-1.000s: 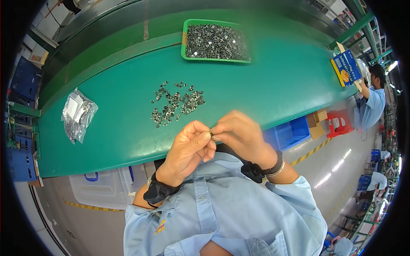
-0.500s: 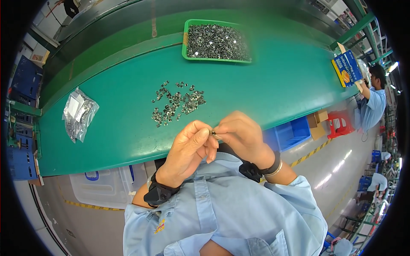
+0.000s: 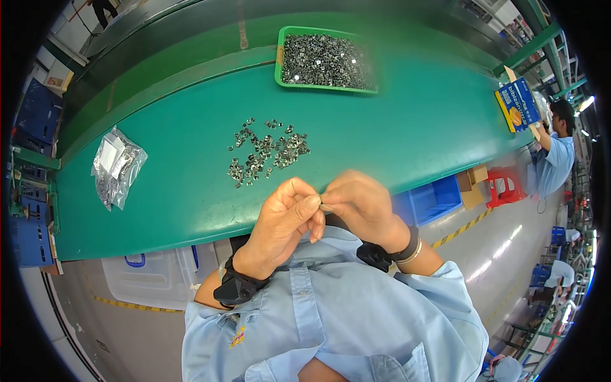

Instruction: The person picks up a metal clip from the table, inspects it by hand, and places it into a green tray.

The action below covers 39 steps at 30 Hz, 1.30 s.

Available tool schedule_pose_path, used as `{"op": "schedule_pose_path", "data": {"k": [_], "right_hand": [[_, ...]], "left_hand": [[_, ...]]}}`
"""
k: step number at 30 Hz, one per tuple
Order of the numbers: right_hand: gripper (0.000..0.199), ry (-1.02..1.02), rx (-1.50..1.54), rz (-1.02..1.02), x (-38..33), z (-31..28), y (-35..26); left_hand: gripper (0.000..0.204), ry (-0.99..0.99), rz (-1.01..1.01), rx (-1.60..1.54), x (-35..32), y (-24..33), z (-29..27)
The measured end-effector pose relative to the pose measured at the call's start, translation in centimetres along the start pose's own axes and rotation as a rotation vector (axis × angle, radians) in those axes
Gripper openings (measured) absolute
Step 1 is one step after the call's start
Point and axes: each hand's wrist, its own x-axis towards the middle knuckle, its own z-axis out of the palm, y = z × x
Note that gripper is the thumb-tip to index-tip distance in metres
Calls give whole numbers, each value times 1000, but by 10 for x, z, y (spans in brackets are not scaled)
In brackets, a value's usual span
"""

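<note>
My left hand (image 3: 283,219) and my right hand (image 3: 361,202) meet fingertip to fingertip just in front of the bench's near edge. Thumb and forefinger of each are pinched at one spot, on a small shiny metal piece that the fingertips now almost wholly hide. Beyond my hands, a loose scatter of small bent metal pieces (image 3: 289,151) lies on the green bench top (image 3: 394,134). Farther back stands a green tray (image 3: 326,89) heaped with many similar pieces.
A clear plastic bag (image 3: 118,167) of metal parts lies at the bench's left. At the right end, a co-worker (image 3: 555,159) reaches to a blue and yellow box (image 3: 519,105). Below the edge are a blue bin (image 3: 438,202), a red stool (image 3: 506,184) and a clear lidded box (image 3: 143,283).
The metal piece, visible between my fingertips before, is now mostly covered by them. My fingers have shifted slightly around it; the hands stay in nearly the same place.
</note>
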Motion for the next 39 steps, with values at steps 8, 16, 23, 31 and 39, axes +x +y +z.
{"op": "schedule_pose_path", "data": {"k": [8,16,23,31,39], "right_hand": [[16,35,98,142,0,5,2],[15,24,89,183,3,8,7],[6,92,-294,210,87,-41,52],[12,-126,-518,194,103,-56,93],[13,-492,-428,107,65,-17,56]], "left_hand": [[16,116,18,93,-1,1,6],[16,139,54,263,1,4,2],[17,149,98,122,-3,11,-8],[16,82,49,-30,-5,13,-20],[16,26,32,-45,-1,13,-24]]}}
